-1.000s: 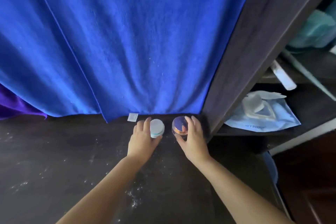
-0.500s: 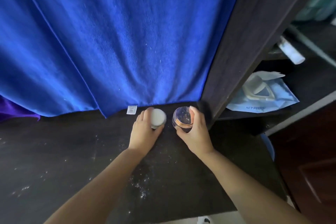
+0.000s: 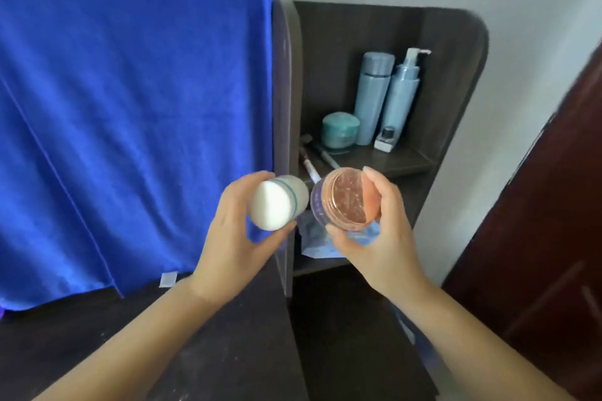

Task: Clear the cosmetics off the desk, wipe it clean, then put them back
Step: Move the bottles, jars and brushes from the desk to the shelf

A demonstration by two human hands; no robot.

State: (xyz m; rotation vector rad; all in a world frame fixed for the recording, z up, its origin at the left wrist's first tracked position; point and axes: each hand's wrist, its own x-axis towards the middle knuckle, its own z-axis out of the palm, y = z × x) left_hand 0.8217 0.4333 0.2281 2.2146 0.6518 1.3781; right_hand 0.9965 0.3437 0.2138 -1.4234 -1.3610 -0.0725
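Left hand (image 3: 234,238) grips white jar (image 3: 277,202); right hand (image 3: 378,238) grips pink jar (image 3: 348,202), side by side.

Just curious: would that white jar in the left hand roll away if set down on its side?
Probably yes: the white jar looks round and smooth, so sideways it could roll. It seems light, since the left hand holds it with fingertips alone. Standing on its flat end, it should stay put.

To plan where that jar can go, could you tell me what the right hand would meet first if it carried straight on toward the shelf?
Probably the pens lying on the shelf, just beyond the pink jar the right hand holds; depth is unclear.
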